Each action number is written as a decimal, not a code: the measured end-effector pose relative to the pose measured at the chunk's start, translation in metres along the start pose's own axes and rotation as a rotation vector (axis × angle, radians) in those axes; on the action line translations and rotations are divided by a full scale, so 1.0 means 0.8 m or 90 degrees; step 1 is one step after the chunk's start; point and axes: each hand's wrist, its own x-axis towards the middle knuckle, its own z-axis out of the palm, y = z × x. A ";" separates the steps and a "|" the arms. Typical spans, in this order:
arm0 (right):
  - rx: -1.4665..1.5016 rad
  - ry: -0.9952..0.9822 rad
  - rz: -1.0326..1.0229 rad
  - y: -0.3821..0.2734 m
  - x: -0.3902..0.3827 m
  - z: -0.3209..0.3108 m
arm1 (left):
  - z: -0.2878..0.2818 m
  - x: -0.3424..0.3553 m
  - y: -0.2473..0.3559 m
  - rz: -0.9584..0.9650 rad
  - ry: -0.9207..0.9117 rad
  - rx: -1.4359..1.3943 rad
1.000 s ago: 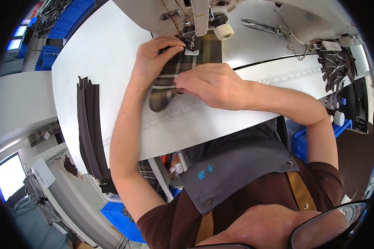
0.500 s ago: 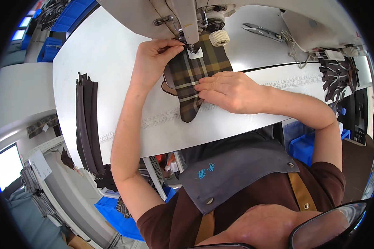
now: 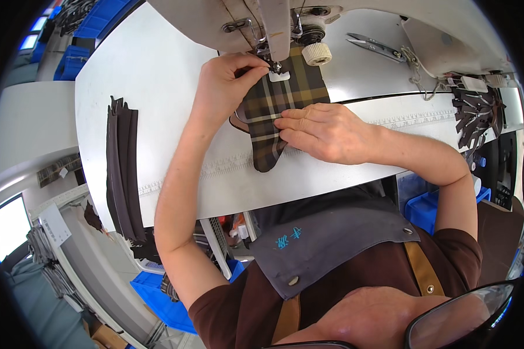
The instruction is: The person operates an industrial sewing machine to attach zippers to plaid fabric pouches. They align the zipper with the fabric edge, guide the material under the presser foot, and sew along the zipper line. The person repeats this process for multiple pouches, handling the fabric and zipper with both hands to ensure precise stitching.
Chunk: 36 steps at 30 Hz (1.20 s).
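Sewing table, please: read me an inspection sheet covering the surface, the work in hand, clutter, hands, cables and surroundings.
Surface: white table with printed ruler markings along it.
Work in hand: plaid fabric, its upper part under the head of the sewing machine.
Clutter: long dark strips at the left; thread snips right of the machine head; a bunch of dark strips at far right.
Left hand: thumb and forefinger pinched at the fabric's edge, close to the needle area.
Right hand: fingers extended, resting on the fabric.
Cables: power cables, nothing seen; a pale cord near the snips.
Surroundings: blue bins below table level; a bright screen at far left.
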 end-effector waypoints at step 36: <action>-0.145 0.024 0.128 0.071 0.013 -0.003 | 0.014 -0.014 -0.028 0.346 0.124 0.286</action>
